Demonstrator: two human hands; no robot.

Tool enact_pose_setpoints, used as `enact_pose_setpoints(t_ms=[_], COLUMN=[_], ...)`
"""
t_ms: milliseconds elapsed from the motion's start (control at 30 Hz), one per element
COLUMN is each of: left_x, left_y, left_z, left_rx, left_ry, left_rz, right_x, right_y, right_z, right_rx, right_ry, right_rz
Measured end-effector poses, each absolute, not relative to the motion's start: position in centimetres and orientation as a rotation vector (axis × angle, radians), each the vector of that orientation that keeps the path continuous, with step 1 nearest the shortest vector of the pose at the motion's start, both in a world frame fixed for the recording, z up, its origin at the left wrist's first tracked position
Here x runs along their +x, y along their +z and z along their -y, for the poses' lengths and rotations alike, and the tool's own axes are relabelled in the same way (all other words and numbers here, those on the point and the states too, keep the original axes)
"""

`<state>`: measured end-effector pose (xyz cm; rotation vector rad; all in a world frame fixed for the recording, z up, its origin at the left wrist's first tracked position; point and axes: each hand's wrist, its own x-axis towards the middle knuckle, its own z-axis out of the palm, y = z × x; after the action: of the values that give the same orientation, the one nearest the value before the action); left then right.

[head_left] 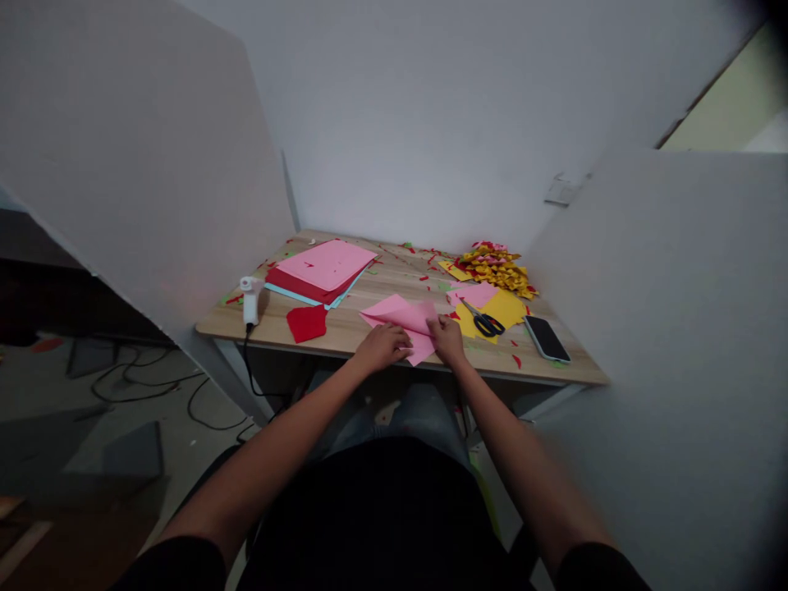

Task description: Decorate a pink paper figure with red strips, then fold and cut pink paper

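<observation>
Pink sheet (394, 307) partly folded

It lies at the tabletop's (345, 328) near edge. My right hand (447, 338) pinches its right side; my left hand (382, 346) lies on it, grip unclear. Folding looks begun, not yet pressed flat.

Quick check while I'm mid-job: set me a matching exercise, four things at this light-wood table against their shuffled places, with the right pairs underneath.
Things:
1. Folded pink paper sheet
2. Black-handled scissors
3. White corded handheld tool
4. Black-screened phone

Places:
A. Near the right end of the light-wood tabletop
B. Handles over bright yellow paper
C. At the left hand and right hand
D. Near the tabletop's left end

Right pairs: 1-C, 2-B, 3-D, 4-A
</observation>
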<state>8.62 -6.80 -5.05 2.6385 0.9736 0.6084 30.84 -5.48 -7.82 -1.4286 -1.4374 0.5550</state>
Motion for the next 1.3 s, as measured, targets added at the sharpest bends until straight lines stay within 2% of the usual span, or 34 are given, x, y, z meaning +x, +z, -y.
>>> enact_pose_setpoints(t_ms=[633, 1300], left_x=[9.2, 9.0], left_y=[-4.9, -5.1], left_z=[5.2, 5.4], left_rx=[2.604, 2.657], left_ry=[0.599, 0.587], left_rz=[-1.202, -1.144], right_x=[29.8, 29.5], right_y=[-7.4, -7.0], right_z=[5.5, 5.9], right_rx=[-1.493, -1.554], right_ry=[0.463, 0.419], right_rz=[1.551, 1.568])
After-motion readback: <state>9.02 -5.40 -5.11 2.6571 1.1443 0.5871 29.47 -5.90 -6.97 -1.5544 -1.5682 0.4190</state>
